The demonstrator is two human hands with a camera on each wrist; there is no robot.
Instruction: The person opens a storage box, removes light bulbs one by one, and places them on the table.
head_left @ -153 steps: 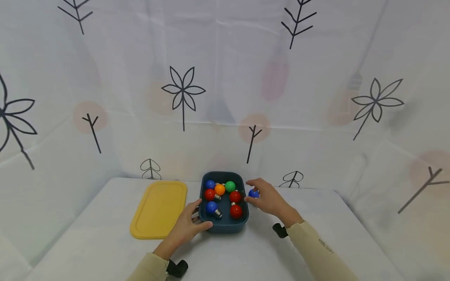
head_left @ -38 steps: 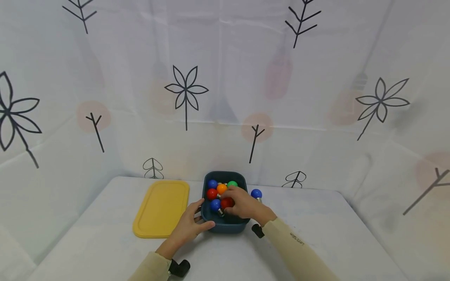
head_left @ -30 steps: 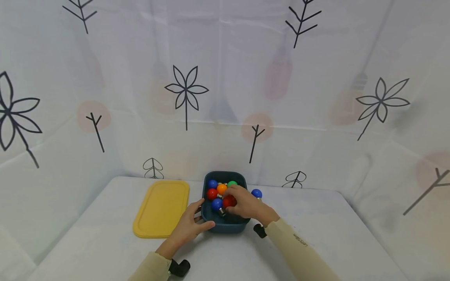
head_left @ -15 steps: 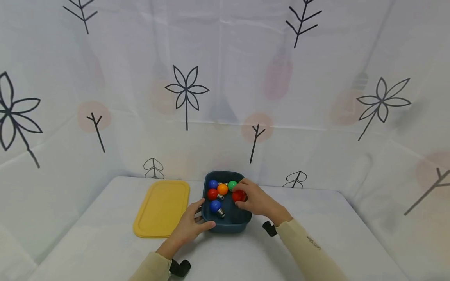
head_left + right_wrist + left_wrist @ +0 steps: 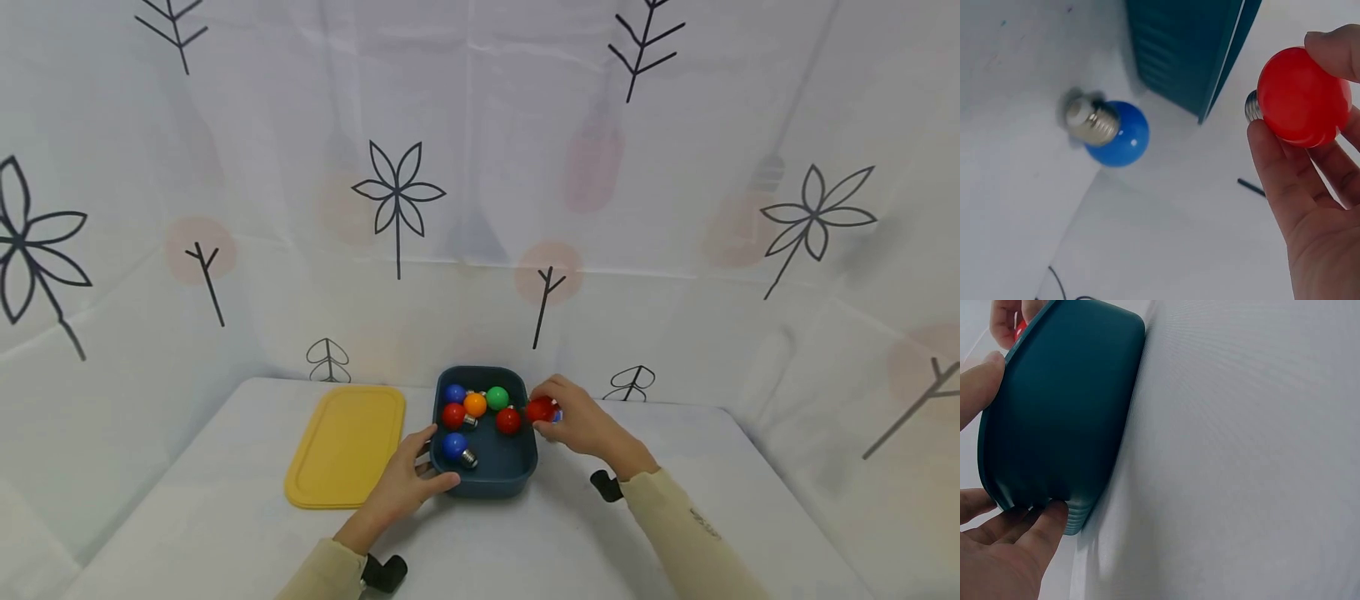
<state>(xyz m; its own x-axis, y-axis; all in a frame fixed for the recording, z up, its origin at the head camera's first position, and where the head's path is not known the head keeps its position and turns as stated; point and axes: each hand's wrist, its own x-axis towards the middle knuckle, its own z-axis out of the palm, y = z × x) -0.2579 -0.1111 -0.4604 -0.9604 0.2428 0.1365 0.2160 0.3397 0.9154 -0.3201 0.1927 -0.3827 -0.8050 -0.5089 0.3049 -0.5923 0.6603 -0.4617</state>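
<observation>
My right hand [image 5: 585,425] pinches a red light bulb [image 5: 540,409] just past the right rim of a dark teal bin [image 5: 487,488]. In the right wrist view, thumb and fingertips hold this bulb by its glass, its metal screw base pointing toward the bin. A blue bulb [image 5: 1125,134] lies on the table beside the bin, mostly hidden behind the right hand in the head view. My left hand [image 5: 401,485] grips the bin's near left corner, fingers along the left side and thumb at the front. Inside lie blue, orange, green [image 5: 497,397] and red [image 5: 507,421] bulbs.
A flat yellow rectangular tray or lid [image 5: 341,450] lies left of the bin on the white-covered table [image 5: 225,500]. Behind the table hangs a white cloth [image 5: 472,317] printed with plants.
My right hand has taken a red bulb from inside the bin and carried it right, over the rim. A blue bulb inside has shifted slightly. The left hand has stayed in place.
</observation>
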